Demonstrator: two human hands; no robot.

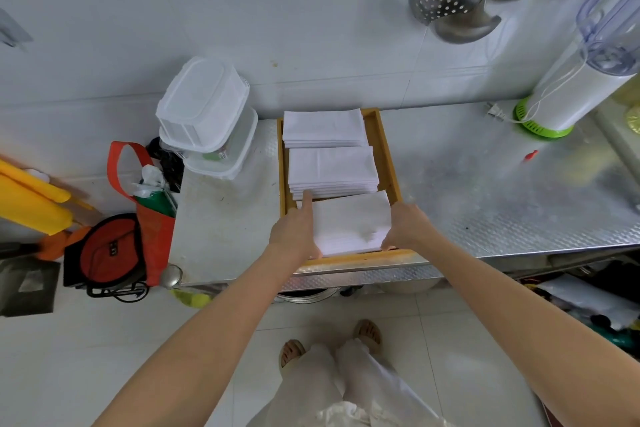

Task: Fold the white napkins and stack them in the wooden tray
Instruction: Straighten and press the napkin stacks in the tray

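Napkin stack between hands, in tray.

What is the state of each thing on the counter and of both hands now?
Wooden tray: flat on the counter, holding three napkin stacks.
Far stack: folded, lying in the tray.
Middle stack: folded, lying in the tray.
Near stack: folded, held between both hands.
Left hand: against the stack's left side, forefinger straight.
Right hand: grips the stack's right side.
Plastic boxes: stacked, lids on.
Blender: unplugged.
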